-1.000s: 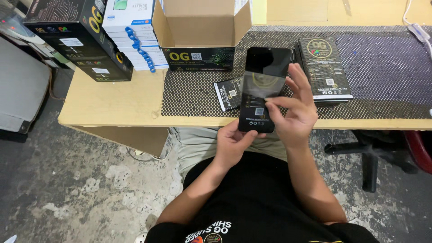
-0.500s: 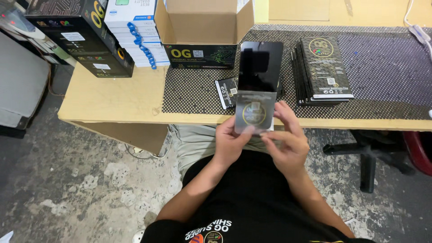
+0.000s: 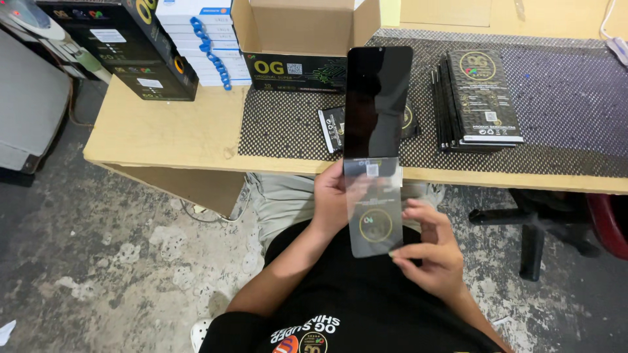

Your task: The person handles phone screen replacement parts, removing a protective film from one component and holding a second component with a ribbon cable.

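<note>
2 hands, left hand (image 3: 330,199) and right hand (image 3: 428,252), pinch a clear sleeve (image 3: 374,209) half-covering a glossy black glass panel (image 3: 377,98).

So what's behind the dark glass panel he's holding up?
Behind the dark glass panel lie small black packets on the dotted mat. Only their edges show on either side; the middle is covered.

We see a glossy black rectangular glass panel (image 3: 377,101) above a clear plastic sleeve (image 3: 373,208) with a gold ring emblem. The pale tan wooden tabletop (image 3: 170,131) carries a black mat with a white dot pattern (image 3: 562,111), a stack of flat black packets with gold print (image 3: 481,98), and a brown cardboard box with a black front (image 3: 297,39).
</note>
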